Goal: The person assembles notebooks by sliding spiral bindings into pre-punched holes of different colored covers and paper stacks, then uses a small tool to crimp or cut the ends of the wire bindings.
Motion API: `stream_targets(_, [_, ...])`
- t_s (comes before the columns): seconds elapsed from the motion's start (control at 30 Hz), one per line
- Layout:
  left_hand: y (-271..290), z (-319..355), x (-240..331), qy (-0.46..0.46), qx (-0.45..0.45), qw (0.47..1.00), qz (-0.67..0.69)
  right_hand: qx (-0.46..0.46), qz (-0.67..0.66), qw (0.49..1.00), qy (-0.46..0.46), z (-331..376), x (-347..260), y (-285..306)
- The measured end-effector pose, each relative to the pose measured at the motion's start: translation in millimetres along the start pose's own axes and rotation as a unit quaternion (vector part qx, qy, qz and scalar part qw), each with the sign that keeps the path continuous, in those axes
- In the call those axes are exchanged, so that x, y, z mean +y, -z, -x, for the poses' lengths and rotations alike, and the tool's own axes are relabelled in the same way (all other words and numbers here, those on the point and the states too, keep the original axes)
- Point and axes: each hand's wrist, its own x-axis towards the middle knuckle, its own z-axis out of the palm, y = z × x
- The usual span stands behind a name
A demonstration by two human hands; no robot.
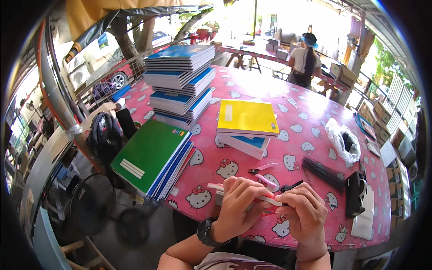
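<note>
Both my hands are together above the table's near edge, closed on a thin notebook [270, 200] seen almost edge-on, with white page edges and some red showing. My left hand [240, 198] grips it from the left, fingers curled over the top. At its right end, my right hand [303, 209] pinches it between thumb and fingers. My hands hide much of it. Just beyond lies a pair of pink-handled cutting pliers [265, 175]. Black spiral binding coils [324, 173] rest to the right of the pliers.
A tall stack of blue-covered notebooks [180, 85] stands at the left, behind a green notebook pile [150, 153]. A yellow notebook [247, 117] tops a smaller middle pile. At right are a white plastic bag [343, 140] and a black device [355, 193]. A person [306, 60] is farther back.
</note>
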Motion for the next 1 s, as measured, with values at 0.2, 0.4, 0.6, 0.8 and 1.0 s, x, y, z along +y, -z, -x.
stream_targets(0.2, [-3,3,-10,0.024,0.062,0.998,-0.002,-0.023,0.026,0.999,0.011,-17,0,-6])
stream_targets(0.4, [155,-46,-49,0.104,0.285,0.95,-0.067,-0.084,-0.303,0.933,0.177,-20,-1,25])
stream_targets(0.6, [231,-142,-130,0.269,-0.08,0.922,-0.268,0.12,-0.448,0.841,0.278,-26,-27,-34])
stream_targets(0.8, [213,-30,-270,-0.005,-0.257,0.861,-0.438,-0.03,-0.528,0.763,0.371,-34,-34,-43])
stream_targets(1.0, [154,-59,-246,0.201,-0.396,0.766,-0.464,0.027,-0.525,0.822,0.22,-35,-13,-48])
